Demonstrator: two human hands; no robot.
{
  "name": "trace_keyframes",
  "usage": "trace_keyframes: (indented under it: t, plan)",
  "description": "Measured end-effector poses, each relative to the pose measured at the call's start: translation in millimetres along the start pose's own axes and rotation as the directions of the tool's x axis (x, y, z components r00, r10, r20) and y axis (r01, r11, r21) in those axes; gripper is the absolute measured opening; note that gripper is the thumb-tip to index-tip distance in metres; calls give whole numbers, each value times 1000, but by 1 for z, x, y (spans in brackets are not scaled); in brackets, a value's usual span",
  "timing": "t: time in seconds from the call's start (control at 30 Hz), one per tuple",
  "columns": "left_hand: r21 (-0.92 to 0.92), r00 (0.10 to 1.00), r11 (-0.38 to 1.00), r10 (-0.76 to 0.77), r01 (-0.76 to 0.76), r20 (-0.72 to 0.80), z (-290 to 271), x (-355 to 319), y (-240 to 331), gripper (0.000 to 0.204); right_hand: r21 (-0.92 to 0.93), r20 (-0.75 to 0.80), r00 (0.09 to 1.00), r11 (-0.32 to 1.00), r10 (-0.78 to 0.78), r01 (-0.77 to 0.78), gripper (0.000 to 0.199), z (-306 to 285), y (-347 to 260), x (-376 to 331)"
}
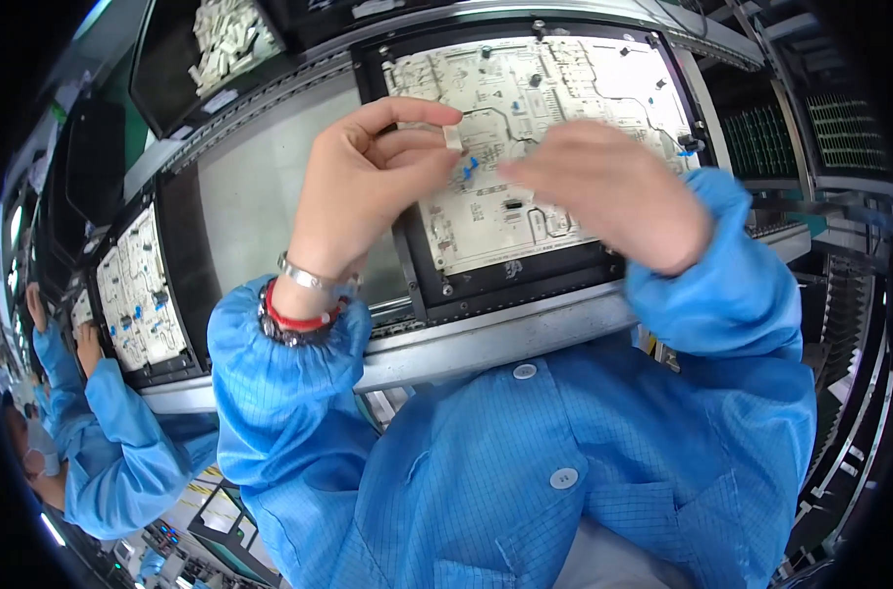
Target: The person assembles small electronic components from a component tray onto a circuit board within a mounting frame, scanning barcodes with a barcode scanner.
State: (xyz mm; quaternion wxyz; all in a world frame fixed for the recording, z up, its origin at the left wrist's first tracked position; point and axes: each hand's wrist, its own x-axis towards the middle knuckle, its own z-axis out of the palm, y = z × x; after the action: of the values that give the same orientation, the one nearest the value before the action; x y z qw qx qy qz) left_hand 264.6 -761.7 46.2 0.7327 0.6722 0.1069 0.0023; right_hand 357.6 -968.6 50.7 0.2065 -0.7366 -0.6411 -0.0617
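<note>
My left hand (368, 177) is closed, pinching a small white rectangular part (452, 137) between thumb and index finger. It hovers over the left side of a white circuit board (476, 240) set in a black frame (584, 263). Small blue and black components (470, 168) stand on the board just beside my left fingertips. Over the board's middle and right is my right hand (603, 182), smeared by motion. Its fingers are too blurred to show whether they hold anything, and the hand covers part of the board.
A black bin (152, 83) heaped with white parts (225, 44) stands at the upper left. Metal rails (525, 329) run in front of me. Further left, a co-worker in a blue sleeve (122, 412) reaches near another framed circuit board (142, 294). Racks of green boards (849, 133) are at the right.
</note>
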Motion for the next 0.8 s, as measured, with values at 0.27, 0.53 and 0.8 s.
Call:
trace_keyframes:
  t: [0.27, 0.53, 0.8]
  plan:
    - [604, 912, 685, 345, -407, 224, 49, 53, -2, 35, -77, -460, 873, 986, -164, 145, 19, -87, 50, 90]
    - [745, 915, 540, 314, -392, 253, 71, 70, -6, 38, -105, -198, 974, 986, 106, -128, 20, -101, 92, 89]
    - [770, 904, 492, 340, -406, 260, 73, 67, -6, 37, -145, -159, 970, 968, 181, -205, 19, -72, 224, 44]
